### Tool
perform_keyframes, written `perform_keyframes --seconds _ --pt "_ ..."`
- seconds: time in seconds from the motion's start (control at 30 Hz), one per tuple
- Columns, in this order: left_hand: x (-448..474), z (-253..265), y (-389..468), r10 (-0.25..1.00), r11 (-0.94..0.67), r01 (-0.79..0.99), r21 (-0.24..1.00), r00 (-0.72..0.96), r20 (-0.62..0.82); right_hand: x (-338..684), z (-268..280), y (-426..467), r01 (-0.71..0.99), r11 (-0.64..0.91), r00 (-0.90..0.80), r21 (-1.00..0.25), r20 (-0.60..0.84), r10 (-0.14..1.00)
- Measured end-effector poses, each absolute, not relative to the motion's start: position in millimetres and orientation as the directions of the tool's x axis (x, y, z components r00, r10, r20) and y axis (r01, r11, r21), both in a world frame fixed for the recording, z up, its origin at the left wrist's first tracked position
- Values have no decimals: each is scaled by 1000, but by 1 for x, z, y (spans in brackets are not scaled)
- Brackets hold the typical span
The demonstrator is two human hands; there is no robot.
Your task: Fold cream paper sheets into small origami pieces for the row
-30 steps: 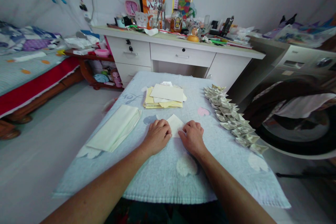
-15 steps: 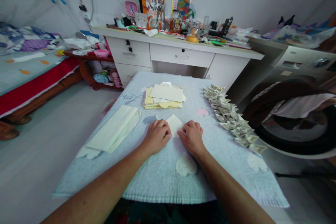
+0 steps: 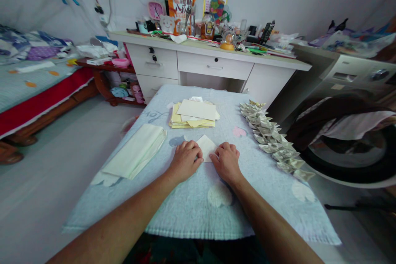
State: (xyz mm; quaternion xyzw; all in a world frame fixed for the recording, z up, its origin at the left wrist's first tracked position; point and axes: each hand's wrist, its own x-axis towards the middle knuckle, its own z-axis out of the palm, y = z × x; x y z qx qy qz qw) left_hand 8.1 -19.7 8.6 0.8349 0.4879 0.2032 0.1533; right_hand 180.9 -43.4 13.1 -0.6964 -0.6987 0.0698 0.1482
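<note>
A small sheet of folded cream paper [image 3: 206, 147] lies on the cloth-covered table, its top coming to a point. My left hand [image 3: 186, 157] is at the paper's left edge, fingers curled and pinched down on it. At the right edge, my right hand [image 3: 227, 157] is closed in the same way, thumb toward the paper. The fingertips partly hide both sides of the sheet. Just beyond my hands sits a stack of cream and yellow paper [image 3: 193, 123]. To the left lies a folded bundle of pale green-white paper [image 3: 134, 151].
Rows of folded paper boats [image 3: 272, 138] run down the table's right side. A patterned blue cloth [image 3: 185, 218] covers the table. Behind stands a cluttered white desk [image 3: 213, 66]; a washing machine [image 3: 349, 74] with its door open is at right, a bed [image 3: 34, 74] at left.
Almost nothing differs. The view has shifted very slightly, and both hands stay at the edges of the folded paper.
</note>
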Motion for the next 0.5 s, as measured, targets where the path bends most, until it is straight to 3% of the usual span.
perform_keyframes --seconds 0.5 --pt "8 2 -18 813 -573 710 409 554 179 179 12 -46 971 -4 46 -241 169 985"
